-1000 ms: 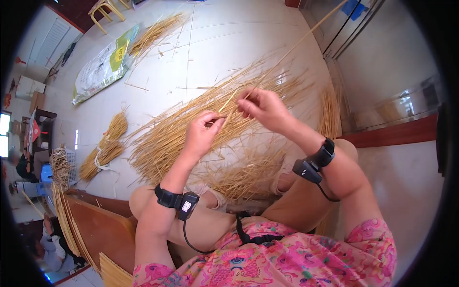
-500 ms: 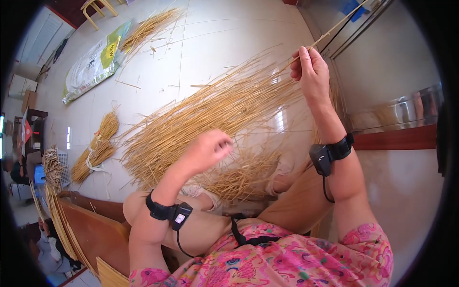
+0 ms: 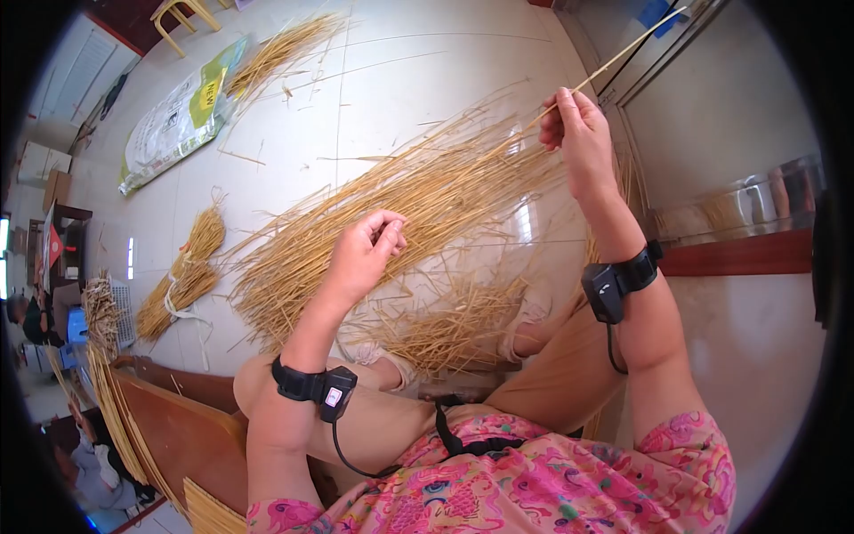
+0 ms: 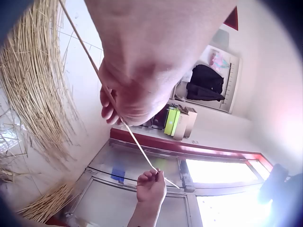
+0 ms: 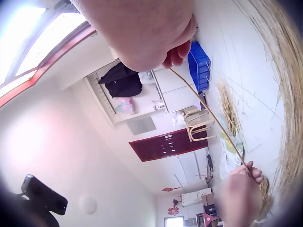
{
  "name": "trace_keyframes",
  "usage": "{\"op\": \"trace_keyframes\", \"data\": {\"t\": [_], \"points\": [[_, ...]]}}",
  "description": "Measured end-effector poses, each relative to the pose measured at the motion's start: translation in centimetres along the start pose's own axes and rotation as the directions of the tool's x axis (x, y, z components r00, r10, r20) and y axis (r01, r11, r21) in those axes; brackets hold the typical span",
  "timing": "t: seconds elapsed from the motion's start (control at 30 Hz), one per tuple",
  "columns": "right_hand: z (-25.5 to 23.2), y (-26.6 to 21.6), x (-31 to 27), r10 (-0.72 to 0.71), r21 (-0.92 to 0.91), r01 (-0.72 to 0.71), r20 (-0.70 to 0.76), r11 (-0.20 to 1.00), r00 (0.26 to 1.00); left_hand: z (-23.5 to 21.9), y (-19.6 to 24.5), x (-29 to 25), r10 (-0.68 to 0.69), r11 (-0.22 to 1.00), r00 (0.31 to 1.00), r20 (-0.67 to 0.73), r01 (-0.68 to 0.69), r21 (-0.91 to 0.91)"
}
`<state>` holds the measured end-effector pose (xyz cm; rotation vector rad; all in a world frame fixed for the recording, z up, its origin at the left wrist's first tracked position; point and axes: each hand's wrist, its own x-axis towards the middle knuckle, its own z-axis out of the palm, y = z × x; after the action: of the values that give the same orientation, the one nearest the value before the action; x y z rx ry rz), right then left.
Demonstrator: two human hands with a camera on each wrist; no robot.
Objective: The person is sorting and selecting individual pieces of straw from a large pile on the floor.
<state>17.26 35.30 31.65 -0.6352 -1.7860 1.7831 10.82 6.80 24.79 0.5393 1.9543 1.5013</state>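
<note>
A long straw stalk (image 3: pixel 633 46) runs from beyond my right hand (image 3: pixel 584 142) down towards my left hand (image 3: pixel 363 254). The right hand, out over the far right end of the straw heap, pinches the stalk between thumb and fingers. In the left wrist view the stalk (image 4: pixel 83 42) crosses under the curled fingers of the left hand, which grips it, and extends past it on both sides. The right wrist view has the stalk (image 5: pixel 208 109) stretched nearly straight between the hands. Beneath them a wide heap of long straw (image 3: pixel 356 231) lies on the floor.
Short straw pieces (image 3: pixel 454 325) lie between the person's feet. To the left are a tied straw bundle (image 3: pixel 191 267) and a printed bag (image 3: pixel 173 133), with more straw (image 3: pixel 285 53) behind it. A metal-framed door (image 3: pixel 729 133) stands at the right, a wooden chair (image 3: pixel 178 400) at lower left.
One second ago both hands were close together over the heap. The right hand has since moved away to the upper right with a stalk; the left dipped in a blur, then rose slightly leftward.
</note>
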Motion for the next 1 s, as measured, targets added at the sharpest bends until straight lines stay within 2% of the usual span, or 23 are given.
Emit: {"op": "trace_keyframes", "data": {"t": [0.1, 0.2, 0.3, 0.4, 0.5, 0.6, 0.7, 0.8, 0.9, 1.0], "points": [[0.6, 0.0, -0.8, 0.034, -0.03, -0.032, 0.063, 0.999, 0.997, 0.2, 1.2, -0.2, 0.216, 0.901, 0.976, -0.018, -0.192, 0.389], [1.6, 0.9, -1.7, 0.091, -0.039, -0.086, 0.15, 0.996, 0.985, 0.5, 0.8, -0.2, 0.3, 0.849, 0.954, 0.025, -0.279, 0.448], [2.4, 1.0, -2.6, 0.096, -0.09, -0.08, 0.197, 0.993, 0.976, 0.7, 0.7, -0.4, 0.216, 0.856, 0.973, 0.075, -0.226, 0.465], [1.5, 0.6, -1.7, 0.045, -0.124, -0.032, 0.103, 0.992, 0.994, 0.3, 0.6, -0.7, 0.116, 0.898, 0.991, 0.072, -0.135, 0.418], [-0.1, 0.3, -0.4, 0.027, -0.081, -0.026, 0.018, 0.996, 0.999, 0.0, 0.7, -0.8, 0.028, 0.959, 0.995, 0.092, -0.052, 0.277], [-0.4, -0.2, -0.3, 0.021, -0.089, -0.024, -0.036, 0.996, 0.999, 0.7, 0.2, -0.6, 0.088, 0.984, 0.993, 0.084, -0.1, 0.146], [-0.3, -0.1, -0.2, 0.028, -0.087, -0.032, -0.041, 0.996, 0.999, 1.0, 0.8, -0.7, 0.204, 0.917, 0.969, 0.142, -0.24, 0.319], [-0.2, -0.2, -0.2, 0.045, -0.078, -0.048, -0.039, 0.996, 0.998, 1.1, 0.7, -0.7, 0.104, 0.899, 0.991, 0.088, -0.132, 0.418], [-0.6, -0.3, -0.1, 0.053, -0.096, -0.058, -0.054, 0.994, 0.997, 0.9, -0.4, -0.5, 0.09, 0.988, 0.996, 0.023, -0.092, 0.122], [-0.7, -0.2, -0.1, 0.054, -0.105, -0.062, -0.07, 0.993, 0.996, 0.6, -0.6, -0.1, 0.081, 0.996, 0.996, -0.032, -0.082, -0.042]]}}
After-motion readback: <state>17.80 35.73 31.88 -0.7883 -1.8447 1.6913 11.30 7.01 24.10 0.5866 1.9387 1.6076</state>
